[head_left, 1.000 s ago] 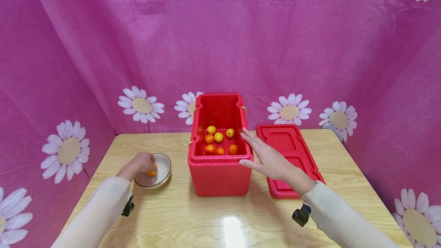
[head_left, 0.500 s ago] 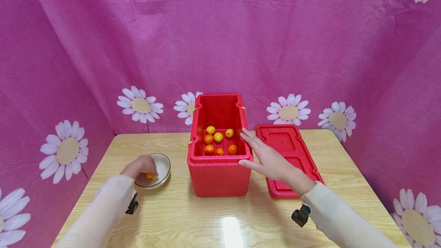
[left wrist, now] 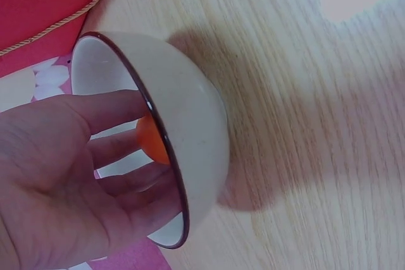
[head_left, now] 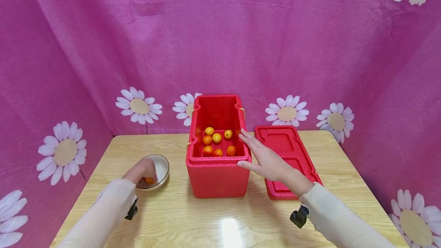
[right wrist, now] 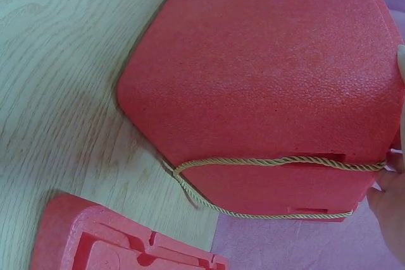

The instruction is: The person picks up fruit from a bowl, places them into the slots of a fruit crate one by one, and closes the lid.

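Note:
My left hand [head_left: 145, 168] reaches down into a white, brown-rimmed bowl [head_left: 162, 167]. The left wrist view shows its fingers bent around a small round orange fruit [left wrist: 152, 140] inside the bowl, partly hidden by the rim. A tall red foam box [head_left: 218, 179] stands lidless in the middle. Several small yellow and orange fruits [head_left: 216, 138] lie on its floor. My right hand [head_left: 267, 160] rests on the box's right front corner, fingers extended and spread along the rim, thumb at the front edge. Only fingers of that hand show at the right wrist view's edge.
The red box lid [head_left: 287, 144] lies on the wooden table [head_left: 193, 225] right of the box. A gold cord [right wrist: 253, 162] runs along the box's side. Behind hangs a purple curtain [head_left: 220, 49] with daisies. A black wrist camera [head_left: 299, 217] sits on each sleeve.
My left hand has shifted slightly right and deeper into the bowl, covering more of the orange fruit. The right hand stays on the box rim. The head view has shifted slightly.

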A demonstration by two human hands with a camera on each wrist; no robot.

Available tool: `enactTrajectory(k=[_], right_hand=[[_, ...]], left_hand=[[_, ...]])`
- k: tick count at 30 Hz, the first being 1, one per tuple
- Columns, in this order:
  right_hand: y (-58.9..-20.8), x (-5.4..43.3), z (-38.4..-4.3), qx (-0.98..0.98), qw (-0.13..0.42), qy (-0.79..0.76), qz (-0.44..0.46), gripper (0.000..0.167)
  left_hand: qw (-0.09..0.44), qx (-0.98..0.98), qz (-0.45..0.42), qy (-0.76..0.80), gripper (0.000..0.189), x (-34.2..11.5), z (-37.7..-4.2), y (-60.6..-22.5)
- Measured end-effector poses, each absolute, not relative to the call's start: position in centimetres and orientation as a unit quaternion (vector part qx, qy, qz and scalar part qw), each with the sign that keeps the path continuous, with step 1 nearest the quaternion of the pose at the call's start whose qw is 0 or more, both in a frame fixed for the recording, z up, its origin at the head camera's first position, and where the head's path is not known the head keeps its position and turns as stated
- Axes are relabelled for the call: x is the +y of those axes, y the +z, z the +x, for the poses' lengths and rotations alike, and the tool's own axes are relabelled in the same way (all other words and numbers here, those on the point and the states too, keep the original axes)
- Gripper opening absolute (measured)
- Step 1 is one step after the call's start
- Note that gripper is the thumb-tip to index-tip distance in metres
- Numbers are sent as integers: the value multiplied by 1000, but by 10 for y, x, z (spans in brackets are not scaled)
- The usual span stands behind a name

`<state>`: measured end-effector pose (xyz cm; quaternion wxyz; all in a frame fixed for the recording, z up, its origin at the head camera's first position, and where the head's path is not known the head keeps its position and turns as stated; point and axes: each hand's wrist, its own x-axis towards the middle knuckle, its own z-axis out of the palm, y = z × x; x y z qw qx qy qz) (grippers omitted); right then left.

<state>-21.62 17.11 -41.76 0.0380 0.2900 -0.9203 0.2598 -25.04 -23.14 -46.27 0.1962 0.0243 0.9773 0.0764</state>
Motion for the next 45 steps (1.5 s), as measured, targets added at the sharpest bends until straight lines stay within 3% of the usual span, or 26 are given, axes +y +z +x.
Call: enactTrajectory(k=[8, 20, 45], right_hand=[[-418, 171, -215, -922, 34, 260, 286, 86], [-417, 170, -216, -921, 37, 257, 289, 86], [-414, 170, -214, -929, 58, 215, 294, 86]], left_hand=[[197, 966, 13, 166, 13, -238, -246, -465], [205, 950, 83, 219, 29, -246, -249, -460], [126, 956, 167, 207, 33, -238, -239, -409]])
